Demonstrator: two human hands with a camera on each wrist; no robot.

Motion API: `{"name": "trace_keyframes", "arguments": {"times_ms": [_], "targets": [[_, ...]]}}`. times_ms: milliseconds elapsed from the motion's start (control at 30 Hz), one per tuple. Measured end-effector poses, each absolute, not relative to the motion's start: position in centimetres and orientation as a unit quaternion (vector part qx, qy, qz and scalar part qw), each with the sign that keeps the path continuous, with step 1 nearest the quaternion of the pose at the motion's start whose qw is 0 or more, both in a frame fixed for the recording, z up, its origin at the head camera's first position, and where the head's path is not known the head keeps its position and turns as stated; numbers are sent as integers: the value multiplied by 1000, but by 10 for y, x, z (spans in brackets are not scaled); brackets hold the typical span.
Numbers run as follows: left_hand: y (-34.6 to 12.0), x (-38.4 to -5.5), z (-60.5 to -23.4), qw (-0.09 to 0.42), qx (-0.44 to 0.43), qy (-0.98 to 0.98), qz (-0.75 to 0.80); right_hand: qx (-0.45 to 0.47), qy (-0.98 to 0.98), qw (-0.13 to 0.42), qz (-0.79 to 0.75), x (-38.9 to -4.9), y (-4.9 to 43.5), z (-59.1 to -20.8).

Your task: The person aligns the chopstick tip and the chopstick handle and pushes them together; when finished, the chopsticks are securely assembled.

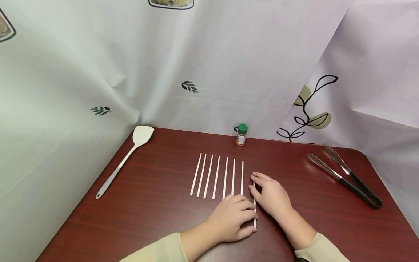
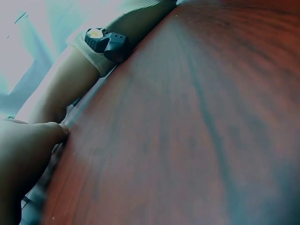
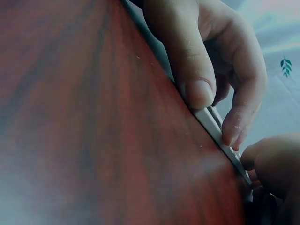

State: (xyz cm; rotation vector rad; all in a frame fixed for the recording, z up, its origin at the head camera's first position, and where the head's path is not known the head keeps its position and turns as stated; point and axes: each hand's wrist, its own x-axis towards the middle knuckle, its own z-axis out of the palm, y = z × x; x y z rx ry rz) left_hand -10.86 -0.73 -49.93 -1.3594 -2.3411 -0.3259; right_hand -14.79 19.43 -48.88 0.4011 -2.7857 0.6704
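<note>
In front of me both hands are on one white chopstick (image 1: 255, 223) lying lengthwise on the table. My left hand (image 1: 230, 220) pinches its near end, the thumb close to the tip, as the right wrist view shows from the side. Farther up the same chopstick (image 3: 210, 123), my right hand (image 1: 272, 194) grips near the far end with its thumb and fingers. To the left, several white chopsticks (image 1: 216, 178) lie side by side in a row, spaced apart. My left hand covers the near ends of the rightmost ones. In the left wrist view, the left hand (image 2: 28, 150) is only partly seen.
A white spatula (image 1: 127, 156) with a grey handle lies at the left. At the back stands a green-capped spice jar (image 1: 241, 135). Metal tongs (image 1: 347, 178) with black handles lie spread at the right. Pale printed cloth (image 1: 209, 72) hangs behind the dark red-brown table (image 1: 147, 203).
</note>
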Motion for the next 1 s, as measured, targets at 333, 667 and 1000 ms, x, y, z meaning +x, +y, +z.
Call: {"name": "trace_keyframes", "arguments": {"times_ms": [333, 667, 1000], "targets": [[2, -121, -498, 209, -451, -861, -104, 126, -959, 108, 231, -166, 195, -482], [6, -130, -498, 231, -444, -861, -94, 111, -963, 80, 232, -176, 197, -481], [7, -129, -498, 206, -428, -876, -91, 102, -966, 59, 229, -176, 199, -480]]}}
